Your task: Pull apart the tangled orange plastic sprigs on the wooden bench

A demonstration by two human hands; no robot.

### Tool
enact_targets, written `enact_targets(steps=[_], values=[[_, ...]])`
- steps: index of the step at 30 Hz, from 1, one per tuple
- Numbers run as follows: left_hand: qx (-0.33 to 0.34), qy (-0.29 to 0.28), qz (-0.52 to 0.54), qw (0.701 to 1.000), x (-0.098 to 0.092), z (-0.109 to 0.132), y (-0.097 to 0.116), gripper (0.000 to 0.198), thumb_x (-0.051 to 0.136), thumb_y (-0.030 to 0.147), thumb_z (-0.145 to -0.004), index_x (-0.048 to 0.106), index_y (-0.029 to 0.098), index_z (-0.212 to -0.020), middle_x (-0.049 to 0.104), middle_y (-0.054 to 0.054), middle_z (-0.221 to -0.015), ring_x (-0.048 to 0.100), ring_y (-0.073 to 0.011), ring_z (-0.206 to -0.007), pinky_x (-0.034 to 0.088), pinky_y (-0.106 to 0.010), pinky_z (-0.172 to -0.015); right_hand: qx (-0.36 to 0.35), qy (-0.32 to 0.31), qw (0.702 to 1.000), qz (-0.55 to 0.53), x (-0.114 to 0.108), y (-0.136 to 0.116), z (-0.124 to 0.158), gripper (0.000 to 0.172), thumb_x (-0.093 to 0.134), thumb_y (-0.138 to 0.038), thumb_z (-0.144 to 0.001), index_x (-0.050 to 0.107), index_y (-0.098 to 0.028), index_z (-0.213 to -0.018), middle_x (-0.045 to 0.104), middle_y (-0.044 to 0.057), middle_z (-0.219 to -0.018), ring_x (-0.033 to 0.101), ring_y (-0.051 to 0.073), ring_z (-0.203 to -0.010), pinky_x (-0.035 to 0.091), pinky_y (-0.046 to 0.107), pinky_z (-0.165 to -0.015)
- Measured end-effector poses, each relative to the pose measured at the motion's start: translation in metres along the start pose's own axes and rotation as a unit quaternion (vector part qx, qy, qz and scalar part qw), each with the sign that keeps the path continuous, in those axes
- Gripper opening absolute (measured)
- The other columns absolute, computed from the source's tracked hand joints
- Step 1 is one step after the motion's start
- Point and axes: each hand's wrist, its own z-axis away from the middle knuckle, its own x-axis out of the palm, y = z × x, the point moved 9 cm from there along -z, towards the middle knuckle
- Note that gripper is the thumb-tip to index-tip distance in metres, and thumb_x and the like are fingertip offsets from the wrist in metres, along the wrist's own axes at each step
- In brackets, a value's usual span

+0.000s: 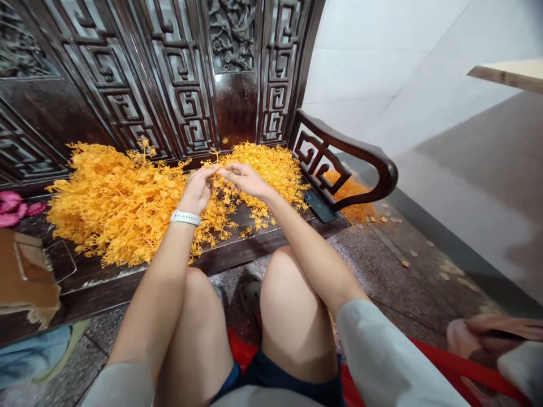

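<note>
My left hand (198, 187), with a white band on its wrist, is closed in a pinch above the dark wooden bench. It grips a small orange plastic flower sprig (215, 154), whose tips stick up over the fingers. Meeting it at the fingertips, my right hand (245, 178) is also pinched on the sprig. The exact grip of each finger is too small to make out. A large heap of orange plastic sprigs (123, 203) lies left of my hands. Behind and right of my right hand spreads a second pile of loose orange pieces (269, 164).
A carved bench back (182, 73) rises behind the piles, with a curved armrest (352, 141) on the right. By it lies a dark phone (320, 208). A cardboard box (27, 271) and pink flowers (12, 208) sit left. More orange pieces (354, 195) lie beyond the armrest.
</note>
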Motion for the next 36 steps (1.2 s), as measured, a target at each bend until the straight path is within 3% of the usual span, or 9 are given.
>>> enact_targets(steps=[10, 13, 18, 20, 22, 24, 26, 31, 36], values=[[-0.015, 0.009, -0.035, 0.999, 0.002, 0.007, 0.000, 0.015, 0.079, 0.017, -0.074, 0.069, 0.019, -0.085, 0.068, -0.004, -0.088, 0.060, -0.0139, -0.075, 0.048, -0.028, -0.069, -0.008, 0.025, 0.999, -0.044, -0.005, -0.010, -0.005, 0.032, 0.078, -0.035, -0.090, 0.057, -0.018, -0.071, 0.057, -0.003, -0.057, 0.049, 0.007, -0.049, 0.037, 0.021, -0.048], [-0.023, 0.078, -0.070, 0.994, -0.017, 0.002, -0.007, 0.015, 0.072, 0.010, -0.067, 0.065, 0.019, -0.077, 0.063, 0.000, -0.076, 0.051, -0.0118, -0.062, 0.040, -0.028, -0.059, 0.006, -0.140, 0.989, -0.041, 0.023, -0.030, 0.012, 0.028, 0.083, -0.036, -0.083, 0.067, -0.016, -0.072, 0.060, -0.002, -0.056, 0.051, 0.008, -0.049, 0.038, 0.021, -0.048], [-0.021, 0.124, -0.070, 0.990, -0.048, -0.007, -0.011, 0.015, 0.071, 0.009, -0.068, 0.068, 0.019, -0.079, 0.064, 0.000, -0.073, 0.050, -0.0099, -0.060, 0.039, -0.025, -0.055, 0.030, -0.487, 0.873, 0.026, 0.077, -0.062, 0.078, 0.046, 0.095, -0.054, -0.068, 0.076, -0.014, -0.077, 0.071, 0.005, -0.065, 0.065, 0.016, -0.056, 0.052, 0.028, -0.055], [-0.024, 0.113, -0.049, 0.992, -0.052, -0.008, -0.010, 0.015, 0.076, 0.013, -0.074, 0.071, 0.019, -0.086, 0.071, -0.003, -0.082, 0.056, -0.0113, -0.066, 0.042, -0.023, -0.056, -0.020, -0.394, 0.918, -0.037, 0.067, -0.074, 0.060, 0.047, 0.095, -0.056, -0.068, 0.073, -0.016, -0.078, 0.068, 0.002, -0.066, 0.062, 0.013, -0.058, 0.050, 0.025, -0.055], [-0.019, 0.106, -0.035, 0.994, -0.051, -0.006, -0.006, 0.013, 0.078, 0.015, -0.078, 0.072, 0.020, -0.089, 0.075, -0.006, -0.090, 0.060, -0.0120, -0.069, 0.043, -0.023, -0.056, -0.058, -0.155, 0.974, -0.155, 0.027, -0.070, 0.025, 0.043, 0.090, -0.057, -0.075, 0.069, -0.020, -0.083, 0.060, -0.003, -0.063, 0.053, 0.009, -0.056, 0.046, 0.021, -0.054], [-0.020, 0.090, -0.036, 0.995, -0.041, -0.002, -0.004, 0.010, 0.080, 0.018, -0.082, 0.074, 0.020, -0.090, 0.077, -0.006, -0.092, 0.058, -0.0112, -0.066, 0.041, -0.023, -0.054, -0.027, 0.091, 0.961, -0.259, -0.017, -0.038, 0.005, 0.033, 0.080, -0.051, -0.089, 0.065, -0.021, -0.090, 0.053, -0.005, -0.061, 0.045, 0.007, -0.054, 0.041, 0.019, -0.052], [-0.031, 0.066, -0.046, 0.996, -0.027, 0.003, -0.003, 0.009, 0.081, 0.020, -0.084, 0.075, 0.019, -0.092, 0.077, -0.006, -0.090, 0.057, -0.0107, -0.065, 0.039, -0.023, -0.053, 0.053, 0.218, 0.920, -0.322, -0.036, 0.001, -0.001, 0.022, 0.068, -0.039, -0.099, 0.063, -0.020, -0.090, 0.049, -0.005, -0.060, 0.039, 0.007, -0.051, 0.036, 0.019, -0.048], [-0.028, 0.055, -0.076, 0.995, -0.005, 0.011, 0.000, 0.008, 0.081, 0.014, -0.084, 0.076, 0.016, -0.090, 0.076, -0.006, -0.082, 0.061, -0.0114, -0.068, 0.039, -0.022, -0.056, 0.070, 0.203, 0.920, -0.327, -0.039, 0.014, -0.005, 0.021, 0.064, -0.025, -0.097, 0.057, -0.019, -0.078, 0.056, -0.003, -0.065, 0.046, 0.006, -0.053, 0.037, 0.019, -0.049], [-0.002, 0.059, -0.095, 0.994, -0.012, 0.004, -0.004, 0.018, 0.091, 0.020, -0.075, 0.079, 0.014, -0.087, 0.075, -0.006, -0.080, 0.066, -0.0142, -0.072, 0.047, -0.024, -0.065, 0.030, -0.069, 0.984, -0.160, -0.005, -0.013, 0.009, 0.027, 0.083, -0.022, -0.081, 0.058, -0.017, -0.072, 0.068, 0.000, -0.069, 0.062, 0.008, -0.059, 0.049, 0.019, -0.054]])
